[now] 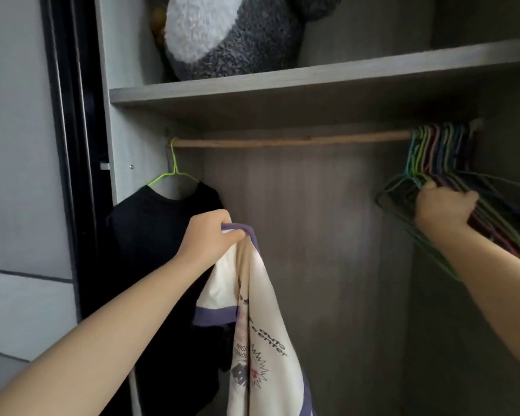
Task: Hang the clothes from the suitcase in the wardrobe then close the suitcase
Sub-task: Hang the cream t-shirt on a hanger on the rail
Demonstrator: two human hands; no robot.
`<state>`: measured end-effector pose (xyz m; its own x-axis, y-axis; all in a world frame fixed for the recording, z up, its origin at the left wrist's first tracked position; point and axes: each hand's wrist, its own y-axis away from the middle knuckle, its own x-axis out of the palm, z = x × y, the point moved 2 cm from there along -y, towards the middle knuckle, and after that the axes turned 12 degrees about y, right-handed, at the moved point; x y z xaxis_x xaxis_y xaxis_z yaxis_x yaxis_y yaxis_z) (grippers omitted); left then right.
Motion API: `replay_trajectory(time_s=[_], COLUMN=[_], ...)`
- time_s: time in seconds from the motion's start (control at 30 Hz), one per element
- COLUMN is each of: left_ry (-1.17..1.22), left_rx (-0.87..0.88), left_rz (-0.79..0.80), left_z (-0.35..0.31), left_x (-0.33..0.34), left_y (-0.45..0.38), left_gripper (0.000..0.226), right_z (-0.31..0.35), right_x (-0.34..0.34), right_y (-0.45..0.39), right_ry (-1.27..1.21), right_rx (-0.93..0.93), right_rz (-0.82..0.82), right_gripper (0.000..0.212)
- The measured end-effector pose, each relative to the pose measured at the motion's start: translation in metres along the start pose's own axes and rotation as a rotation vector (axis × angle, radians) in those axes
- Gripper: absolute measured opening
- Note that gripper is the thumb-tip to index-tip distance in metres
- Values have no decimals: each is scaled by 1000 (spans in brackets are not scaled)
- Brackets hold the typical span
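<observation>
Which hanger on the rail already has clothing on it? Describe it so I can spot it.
Follow the wooden rail under the shelf to its far left end. The yellow-green hanger hangs there alone, carrying a black T-shirt; the other hangers are bunched bare at the right end.

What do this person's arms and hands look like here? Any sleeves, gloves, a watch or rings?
Both forearms are bare for as far as the picture shows them, with no sleeve edge in view. The left hand and the right hand wear no gloves. No watch, bracelet or ring shows on either wrist or on the fingers that can be seen. The right hand is slightly blurred, so small details there cannot be told.
</observation>
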<state>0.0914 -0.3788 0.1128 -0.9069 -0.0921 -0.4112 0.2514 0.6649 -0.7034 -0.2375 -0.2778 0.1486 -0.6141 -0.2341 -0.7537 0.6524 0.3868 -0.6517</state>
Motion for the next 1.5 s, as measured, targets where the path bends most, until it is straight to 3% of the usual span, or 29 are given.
replay_trajectory(time_s=[0.13, 0.4, 0.57, 0.8, 0.97, 1.03, 1.1, 1.23, 1.3, 1.37, 1.5], left_ry=[59, 55, -2, -5, -35, -63, -94, -174, -183, -186, -254], left_rx=[4, 68, 75, 102, 118, 117, 138, 130, 108, 85, 109], left_rz=[26, 36, 38, 38, 20, -2, -7, 41, 77, 89, 176], left_z=[13, 8, 8, 19, 33, 35, 34, 38, 43, 51, 61], left_x=[17, 44, 51, 63, 55, 47, 40, 27, 22, 14, -2], left_y=[-14, -36, -47, -45, -39, -36, -33, -21, -12, -5, 7], left_gripper=[24, 34, 40, 46, 47, 47, 46, 47, 46, 46, 46], right_z=[1, 2, 3, 29, 53, 64, 80, 112, 117, 119, 116], right_x=[6, 12, 12, 22, 55, 73, 87, 94, 91, 82, 59], right_y=[-5, -16, -30, -29, 22, 47, 65, 86, 84, 79, 64], right_ry=[-39, -74, -377, -656, -1048, -1286, -1440, -1728, -1592, -1470, -1501], right_rx=[-17, -3, 55, -49, -183, -147, -98, -156, -267, -334, -366], right_rz=[103, 112, 137, 6, 0, 69, 267, 934, 945, 828, 664], right_gripper=[36, 40, 39, 30, 29, 46, 48, 23, 23, 29, 42])
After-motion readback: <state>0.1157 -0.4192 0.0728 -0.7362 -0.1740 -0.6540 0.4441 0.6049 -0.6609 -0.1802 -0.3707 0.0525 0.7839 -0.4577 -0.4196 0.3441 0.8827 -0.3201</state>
